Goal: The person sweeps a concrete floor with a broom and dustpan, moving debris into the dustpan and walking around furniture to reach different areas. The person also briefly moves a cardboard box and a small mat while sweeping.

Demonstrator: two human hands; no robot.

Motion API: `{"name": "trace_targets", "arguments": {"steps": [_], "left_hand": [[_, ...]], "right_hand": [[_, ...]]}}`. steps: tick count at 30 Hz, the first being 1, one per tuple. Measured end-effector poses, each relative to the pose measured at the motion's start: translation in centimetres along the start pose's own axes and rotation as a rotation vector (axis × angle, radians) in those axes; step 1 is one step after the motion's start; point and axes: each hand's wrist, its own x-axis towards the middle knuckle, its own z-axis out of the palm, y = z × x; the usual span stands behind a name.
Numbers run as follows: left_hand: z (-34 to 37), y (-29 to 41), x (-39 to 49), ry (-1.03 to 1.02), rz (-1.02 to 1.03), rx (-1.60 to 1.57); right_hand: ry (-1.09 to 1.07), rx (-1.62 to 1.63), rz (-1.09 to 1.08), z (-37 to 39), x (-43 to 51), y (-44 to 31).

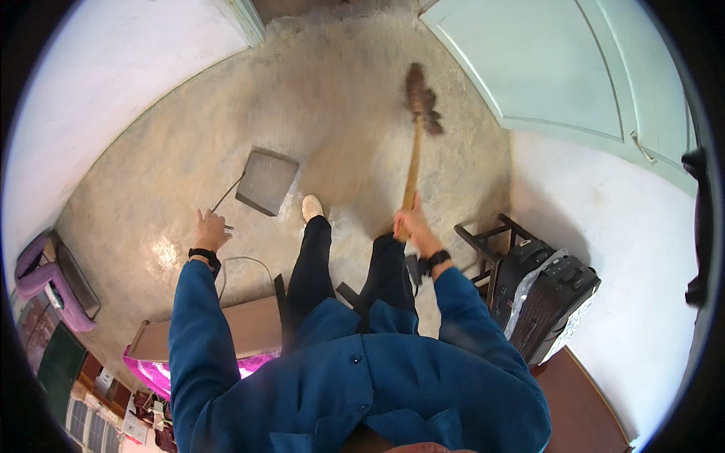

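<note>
My right hand (413,223) is closed around the wooden handle of a broom (415,153), whose dark brown head is blurred and lies over the concrete floor towards the upper right. My left hand (212,229) holds the thin metal handle of a dustpan (268,181); its thumb and some fingers are spread, with the rod passing between them. The grey, square dustpan rests on the floor ahead and to the left, near the light-coloured shoe (312,208) on one of my feet. Broom head and dustpan are well apart.
Black suitcases (544,294) stand beside a dark wooden stool (487,238) at the right wall. A pale green door (544,62) is at the upper right. A brown board (249,323) and pink fabric (148,371) are at lower left, a purple-padded chair (71,294) at far left.
</note>
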Motion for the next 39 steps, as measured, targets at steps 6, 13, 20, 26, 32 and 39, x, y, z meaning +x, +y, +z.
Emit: {"name": "trace_targets", "arguments": {"steps": [6,13,20,26,32,39], "left_hand": [[0.7,0.4,2.0,0.082,0.129,-0.199],[-4.3,2.6,-0.2,0.234,0.09,-0.419],[-7.5,7.9,0.7,0.234,-0.15,-0.67],[-13.2,14.8,2.5,0.294,-0.425,-0.965],[-17.0,17.9,6.1,0.325,-0.702,-1.314],[-17.7,19.6,7.3,0.286,-0.818,-1.391]], "right_hand": [[-0.295,-0.043,0.187,0.7,-11.5,-3.8],[-0.27,-0.308,0.019,-1.4,-10.8,-10.1],[-0.181,-0.546,-0.186,1.1,4.1,-21.8],[-0.14,-0.563,-0.235,5.8,17.1,-32.4],[-0.204,-0.343,-0.345,9.2,32.0,-43.0],[-0.157,-0.208,-0.495,15.0,47.4,-55.7]]}}
